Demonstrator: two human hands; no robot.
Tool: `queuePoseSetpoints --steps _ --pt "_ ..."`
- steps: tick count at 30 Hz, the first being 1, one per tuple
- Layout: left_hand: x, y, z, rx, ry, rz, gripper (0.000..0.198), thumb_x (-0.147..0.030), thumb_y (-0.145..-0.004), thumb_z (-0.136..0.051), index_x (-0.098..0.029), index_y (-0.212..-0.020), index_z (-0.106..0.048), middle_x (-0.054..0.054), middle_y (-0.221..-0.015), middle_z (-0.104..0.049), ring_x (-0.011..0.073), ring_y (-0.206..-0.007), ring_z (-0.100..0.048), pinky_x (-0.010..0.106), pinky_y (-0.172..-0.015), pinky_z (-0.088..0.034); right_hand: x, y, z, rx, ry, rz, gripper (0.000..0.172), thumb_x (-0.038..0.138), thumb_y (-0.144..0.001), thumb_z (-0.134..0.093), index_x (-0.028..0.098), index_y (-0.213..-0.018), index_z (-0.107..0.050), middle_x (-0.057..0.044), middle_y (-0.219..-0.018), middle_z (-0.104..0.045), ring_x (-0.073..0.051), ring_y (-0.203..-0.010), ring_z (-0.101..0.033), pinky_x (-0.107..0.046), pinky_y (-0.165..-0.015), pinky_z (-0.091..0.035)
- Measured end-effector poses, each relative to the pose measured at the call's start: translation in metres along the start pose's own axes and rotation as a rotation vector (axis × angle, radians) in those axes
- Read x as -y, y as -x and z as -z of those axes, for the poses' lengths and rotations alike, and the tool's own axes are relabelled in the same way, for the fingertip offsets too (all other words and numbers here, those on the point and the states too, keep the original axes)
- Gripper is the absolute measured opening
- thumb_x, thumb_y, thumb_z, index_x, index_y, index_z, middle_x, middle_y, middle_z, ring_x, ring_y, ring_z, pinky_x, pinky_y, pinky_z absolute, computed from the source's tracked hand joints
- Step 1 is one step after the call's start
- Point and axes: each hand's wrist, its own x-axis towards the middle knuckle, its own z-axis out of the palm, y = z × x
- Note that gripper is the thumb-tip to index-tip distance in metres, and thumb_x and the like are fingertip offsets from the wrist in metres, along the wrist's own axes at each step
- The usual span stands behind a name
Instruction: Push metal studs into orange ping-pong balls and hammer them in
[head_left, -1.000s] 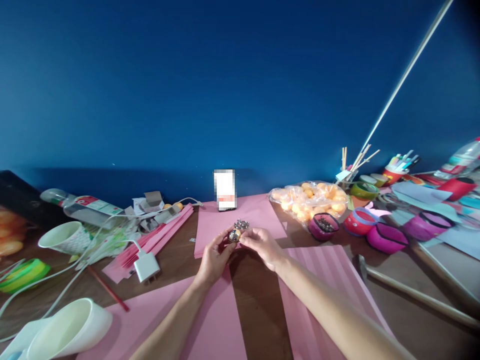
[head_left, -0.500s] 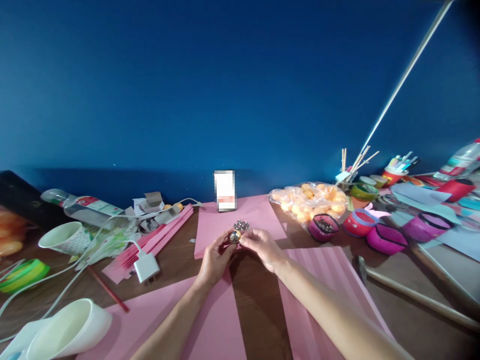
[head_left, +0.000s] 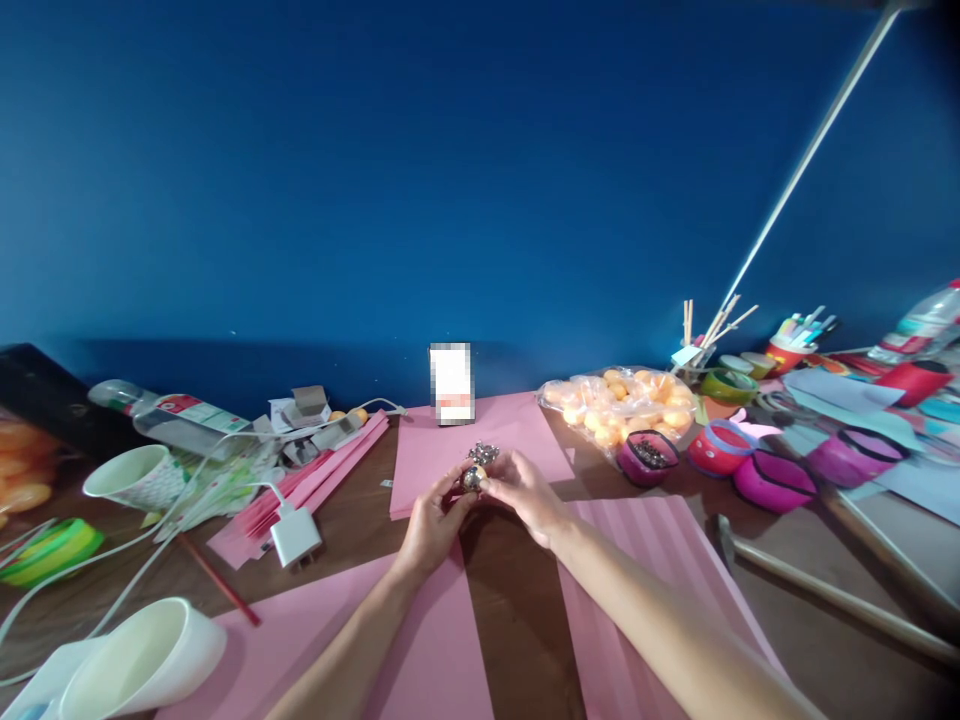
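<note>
A small shiny round metal piece (head_left: 473,479), gold and silver in colour, sits between my two hands at the middle of the table. My left hand (head_left: 439,512) is closed around its left side with thumb and fingers. From the right, the fingertips of my right hand (head_left: 525,497) pinch at the same piece; whether they hold anything smaller is too tiny to see. Just beyond my fingers, a little heap of silvery metal bits (head_left: 484,453) lies on a pink sheet (head_left: 420,450). A phone (head_left: 451,385) with a blurred-out screen leans against the wall behind it.
A bag of orange balls (head_left: 622,400) and a purple cup (head_left: 648,458) of small dark bits stand to the right. A hammer (head_left: 817,580) lies nearer. On the left are a white charger (head_left: 295,537), paper cup (head_left: 142,660) and bottle (head_left: 199,418).
The round piece has turned in my fingers, now showing more silver than gold. Both hands stay in nearly the same place.
</note>
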Motion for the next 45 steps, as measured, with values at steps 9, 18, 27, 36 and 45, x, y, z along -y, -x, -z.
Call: queuePoseSetpoints --steps 9,18,27,36,45 --pt "-0.007 0.0022 0.0005 0.083 0.321 0.132 0.063 -0.035 -0.074 -0.061 -0.017 -0.13 -0.04 0.013 -0.113 -0.062 0.0264 -0.098 -0.06 0.042 -0.086 -0.048 -0.0016 -0.0017 -0.0021 0.023 0.047 0.028 0.027 0.037 -0.07 -0.068 0.018 -0.086 -0.057 -0.003 -0.09 -0.064 -0.019 -0.085 -0.06 -0.033 -0.077 -0.048" --pt "-0.0064 0.0013 -0.0001 0.028 0.302 0.147 0.059 -0.039 -0.074 -0.061 -0.015 -0.125 -0.046 0.012 -0.11 -0.063 0.0264 -0.097 -0.061 0.038 -0.08 -0.052 0.0005 0.0013 -0.0063 0.037 0.265 0.116 0.03 0.04 -0.073 -0.064 0.021 -0.095 -0.06 -0.004 -0.093 -0.063 -0.019 -0.083 -0.06 -0.032 -0.075 -0.048" --pt "-0.0058 0.0026 0.0029 0.039 0.291 0.148 0.054 -0.04 -0.077 -0.057 -0.016 -0.124 -0.048 0.01 -0.111 -0.063 0.0223 -0.094 -0.062 0.034 -0.083 -0.049 -0.0041 -0.0007 -0.0051 0.002 0.212 0.116 0.027 0.04 -0.075 -0.062 0.02 -0.093 -0.06 -0.004 -0.092 -0.064 -0.019 -0.085 -0.06 -0.033 -0.078 -0.047" --pt "-0.0061 0.0027 0.002 0.037 0.244 0.153 0.053 -0.039 -0.073 -0.061 -0.017 -0.12 -0.05 0.01 -0.106 -0.065 0.0232 -0.09 -0.063 0.036 -0.079 -0.051 0.0003 0.0023 -0.0072 0.083 0.257 0.129 0.033 0.036 -0.074 -0.064 0.022 -0.104 -0.058 -0.005 -0.102 -0.062 -0.021 -0.092 -0.059 -0.035 -0.079 -0.048" --pt "-0.001 0.0023 0.0039 0.009 0.311 0.17 0.047 -0.039 -0.073 -0.061 -0.014 -0.113 -0.057 0.01 -0.1 -0.066 0.0195 -0.082 -0.064 0.032 -0.078 -0.051 -0.0036 0.0009 -0.0058 0.068 0.235 0.144 0.032 0.036 -0.074 -0.064 0.02 -0.101 -0.059 -0.004 -0.097 -0.064 -0.02 -0.091 -0.059 -0.033 -0.081 -0.047"
